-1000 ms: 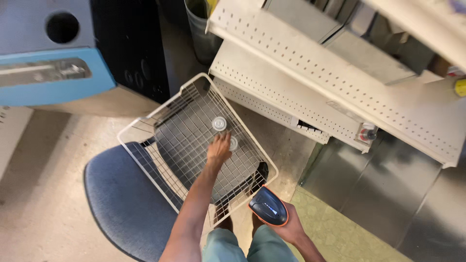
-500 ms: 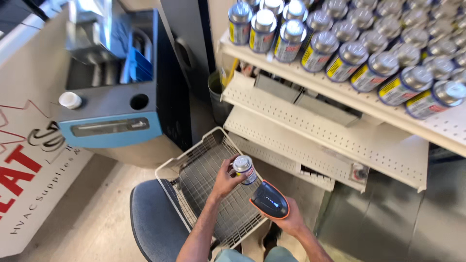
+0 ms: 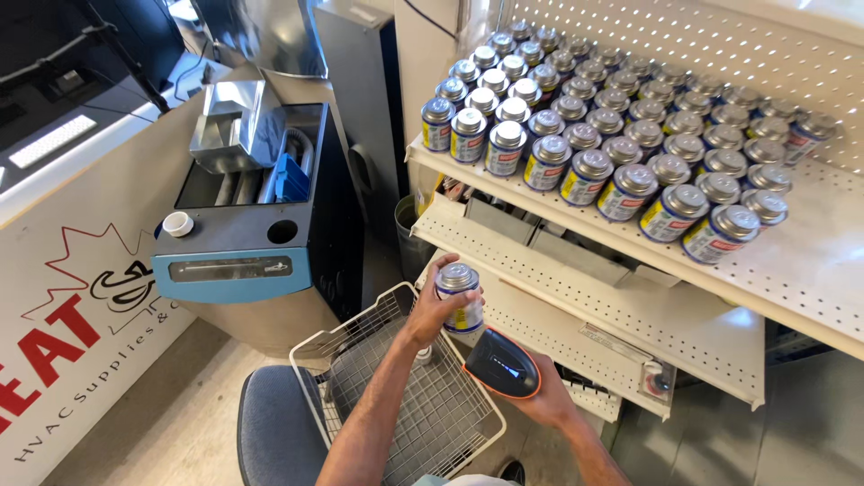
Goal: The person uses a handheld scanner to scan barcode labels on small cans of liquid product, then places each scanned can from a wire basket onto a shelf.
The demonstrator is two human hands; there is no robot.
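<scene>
Can [image 3: 459, 297] clenched in your left hand [image 3: 430, 315], lifted higher above wire basket [image 3: 396, 396] vs before, right hand [image 3: 540, 400] grasping scanner [image 3: 502, 363], aimed at can

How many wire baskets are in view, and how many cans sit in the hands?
1 wire basket, resting on the blue chair seat below the shelves. 1 can, gripped by the left hand; the right hand holds a dark handheld scanner. The arm may hide basket contents.
</scene>
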